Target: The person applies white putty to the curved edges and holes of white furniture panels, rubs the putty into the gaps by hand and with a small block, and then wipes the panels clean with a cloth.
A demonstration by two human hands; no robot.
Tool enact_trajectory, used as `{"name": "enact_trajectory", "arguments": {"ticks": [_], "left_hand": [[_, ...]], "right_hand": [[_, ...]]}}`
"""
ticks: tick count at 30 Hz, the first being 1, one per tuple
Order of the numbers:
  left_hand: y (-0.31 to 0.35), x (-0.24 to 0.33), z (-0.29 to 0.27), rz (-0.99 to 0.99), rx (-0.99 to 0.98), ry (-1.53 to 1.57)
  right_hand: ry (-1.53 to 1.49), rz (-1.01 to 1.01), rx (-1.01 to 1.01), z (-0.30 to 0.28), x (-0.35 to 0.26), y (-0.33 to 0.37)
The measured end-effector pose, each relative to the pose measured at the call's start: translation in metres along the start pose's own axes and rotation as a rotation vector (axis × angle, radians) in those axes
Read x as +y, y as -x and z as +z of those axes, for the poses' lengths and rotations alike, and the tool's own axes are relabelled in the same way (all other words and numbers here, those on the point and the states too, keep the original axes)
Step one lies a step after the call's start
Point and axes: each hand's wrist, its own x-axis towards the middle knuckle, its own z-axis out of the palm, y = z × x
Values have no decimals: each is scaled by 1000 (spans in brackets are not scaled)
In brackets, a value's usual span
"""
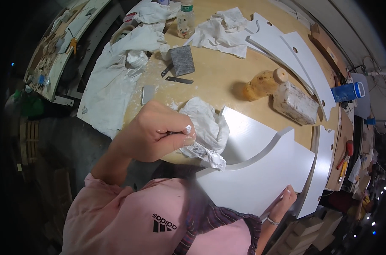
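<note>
My left hand [156, 134] is closed in a fist round a small scraper [210, 157] thickly smeared with white paste. Its smeared end is right at the curved edge of a white panel [252, 182]. White specks stick to my thumb. At the lower right, my right hand [284, 202] grips the panel's near edge, with the fingers partly hidden beneath it. The panel is tilted up in front of me. Behind it lies another white board [244, 131], and a crumpled white cloth [205, 123] rests beside my left hand.
Farther back on the wooden table [218, 76] are a grey sanding block [182, 59], dark blades [179, 80], an amber bottle [261, 85], a paste-stained block [295, 104] and a clear bottle [185, 21]. More white panels [282, 51] line the right side, near a blue container [348, 92].
</note>
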Motion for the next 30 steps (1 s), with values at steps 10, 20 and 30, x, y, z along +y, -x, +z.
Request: {"name": "enact_trajectory", "arguments": {"ticks": [10,20,30], "left_hand": [[2,2,-5,59,-38,-57],[-2,0,-4,95,-69,-87],[-8,-2,0,131,-93,-119]], "right_hand": [[18,12,-31,1,-4,-3],[23,30,4,2,-7,0],[38,-1,3,0,-8,-2]]}}
